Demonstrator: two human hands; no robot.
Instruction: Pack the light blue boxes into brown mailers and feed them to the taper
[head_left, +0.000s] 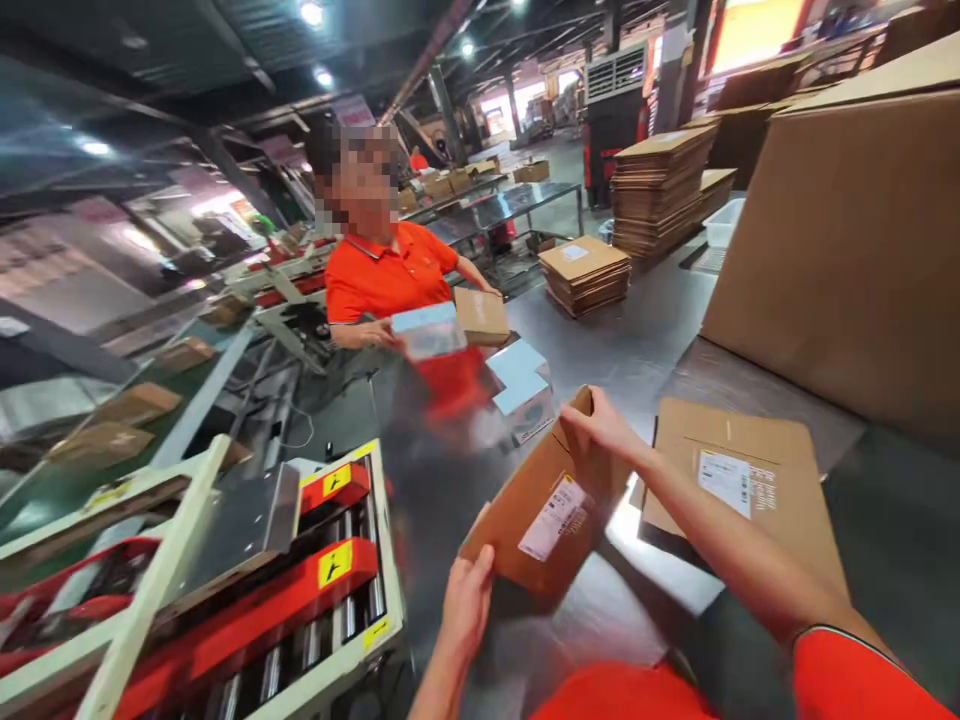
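Observation:
Both my hands hold a brown cardboard mailer (544,510), tilted up off the steel table, with a white shipping label (553,518) on its face. My left hand (466,602) grips its lower edge from below. My right hand (600,428) pinches its upper corner, near a raised flap. To the right of my right forearm, a second cardboard mailer (731,490) with a white label lies flat on the table (600,610). Beyond my right hand stands a small pale blue and white packet (521,390).
A co-worker in an orange shirt (386,280) across the table holds a cardboard piece and a pale blue packet. A roller conveyor with red guards (300,610) runs along my left. Stacks of flattened cardboard (586,275) and a large carton (847,260) stand to the right.

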